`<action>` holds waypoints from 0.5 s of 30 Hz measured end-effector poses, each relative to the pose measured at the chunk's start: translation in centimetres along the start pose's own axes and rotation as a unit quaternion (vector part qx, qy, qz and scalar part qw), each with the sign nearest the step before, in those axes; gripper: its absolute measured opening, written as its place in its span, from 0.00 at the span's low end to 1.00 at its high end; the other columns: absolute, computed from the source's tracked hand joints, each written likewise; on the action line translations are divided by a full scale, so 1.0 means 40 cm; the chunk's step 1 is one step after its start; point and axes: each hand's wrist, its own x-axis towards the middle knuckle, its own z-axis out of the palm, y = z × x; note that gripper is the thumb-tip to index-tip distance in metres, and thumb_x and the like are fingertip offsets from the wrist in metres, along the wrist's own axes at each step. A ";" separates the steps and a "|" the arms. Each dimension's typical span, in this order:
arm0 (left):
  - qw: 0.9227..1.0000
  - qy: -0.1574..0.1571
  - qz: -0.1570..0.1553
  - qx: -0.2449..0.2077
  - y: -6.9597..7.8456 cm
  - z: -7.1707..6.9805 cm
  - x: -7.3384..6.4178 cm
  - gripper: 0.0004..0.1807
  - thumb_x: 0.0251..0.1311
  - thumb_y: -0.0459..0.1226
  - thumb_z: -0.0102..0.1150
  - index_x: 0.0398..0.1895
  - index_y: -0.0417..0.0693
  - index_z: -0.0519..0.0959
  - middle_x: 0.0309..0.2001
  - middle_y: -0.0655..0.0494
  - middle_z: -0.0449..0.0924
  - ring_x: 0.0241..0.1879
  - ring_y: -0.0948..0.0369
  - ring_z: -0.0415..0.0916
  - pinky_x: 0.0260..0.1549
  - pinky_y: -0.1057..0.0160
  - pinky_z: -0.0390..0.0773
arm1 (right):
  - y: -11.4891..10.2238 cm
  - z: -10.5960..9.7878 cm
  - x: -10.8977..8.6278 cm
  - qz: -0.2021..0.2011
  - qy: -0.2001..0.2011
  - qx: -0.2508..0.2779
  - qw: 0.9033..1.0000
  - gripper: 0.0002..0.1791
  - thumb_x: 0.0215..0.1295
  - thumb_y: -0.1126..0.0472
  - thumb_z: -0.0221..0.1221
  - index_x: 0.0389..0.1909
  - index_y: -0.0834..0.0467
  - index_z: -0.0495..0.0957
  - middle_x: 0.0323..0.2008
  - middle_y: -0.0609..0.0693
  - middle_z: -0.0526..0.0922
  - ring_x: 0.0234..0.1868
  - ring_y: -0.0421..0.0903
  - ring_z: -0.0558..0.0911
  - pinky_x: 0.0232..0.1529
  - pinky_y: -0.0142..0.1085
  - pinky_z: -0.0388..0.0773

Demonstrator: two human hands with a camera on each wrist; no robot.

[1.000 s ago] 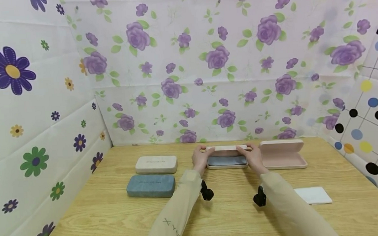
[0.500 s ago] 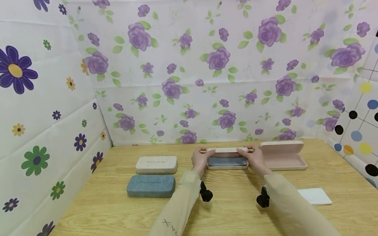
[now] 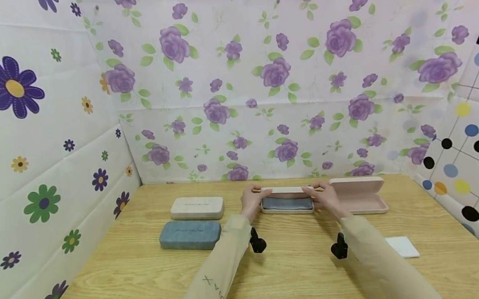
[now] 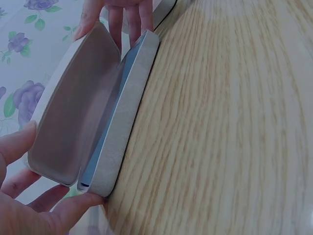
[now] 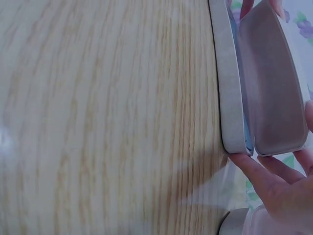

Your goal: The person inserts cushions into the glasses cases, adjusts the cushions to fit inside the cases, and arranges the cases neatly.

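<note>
At the left end of the pale case (image 4: 120,127), your left hand (image 3: 252,203) grips lid (image 3: 287,190) and base (image 5: 230,98) with bent, parted fingers; at the other end your right hand (image 3: 323,196) holds it the same way. Between them the case rests on the table (image 3: 294,264), lid partway up, blue-grey cloth (image 3: 287,204) inside. You seem to be working the lid, though opening or closing can't be told here. Either way, the next move likely calls for even pressure from both hands, fingertips clear of the gap. Farther out, a white case (image 3: 197,208) and a blue case (image 3: 190,235) sit left, an open pink case (image 3: 359,202) right.
</note>
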 end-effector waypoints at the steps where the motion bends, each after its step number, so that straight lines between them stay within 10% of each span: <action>1: 1.000 -0.003 -0.001 -0.004 0.000 -0.001 0.000 0.17 0.48 0.38 0.68 0.38 0.40 0.75 0.38 0.49 0.70 0.33 0.56 0.68 0.25 0.52 0.75 | 0.015 -0.004 0.014 0.002 0.001 0.011 1.000 0.30 0.48 0.43 0.65 0.42 0.60 0.68 0.53 0.62 0.69 0.42 0.52 0.77 0.26 0.39 0.75; 8: 1.000 0.000 0.006 0.004 -0.005 0.001 -0.002 0.19 0.48 0.37 0.68 0.40 0.37 0.75 0.37 0.49 0.70 0.33 0.56 0.69 0.28 0.49 0.76 | 0.077 -0.019 0.077 0.030 -0.012 0.087 0.996 0.33 0.45 0.48 0.69 0.47 0.62 0.67 0.48 0.59 0.75 0.39 0.49 0.79 0.29 0.39 0.77; 15: 1.000 -0.011 0.005 0.015 -0.003 -0.005 -0.003 0.22 0.48 0.38 0.68 0.44 0.35 0.74 0.38 0.50 0.71 0.34 0.54 0.69 0.27 0.50 0.75 | -0.004 -0.011 0.002 0.045 -0.032 0.060 0.997 0.31 0.48 0.48 0.67 0.46 0.62 0.65 0.52 0.59 0.71 0.45 0.54 0.76 0.35 0.44 0.76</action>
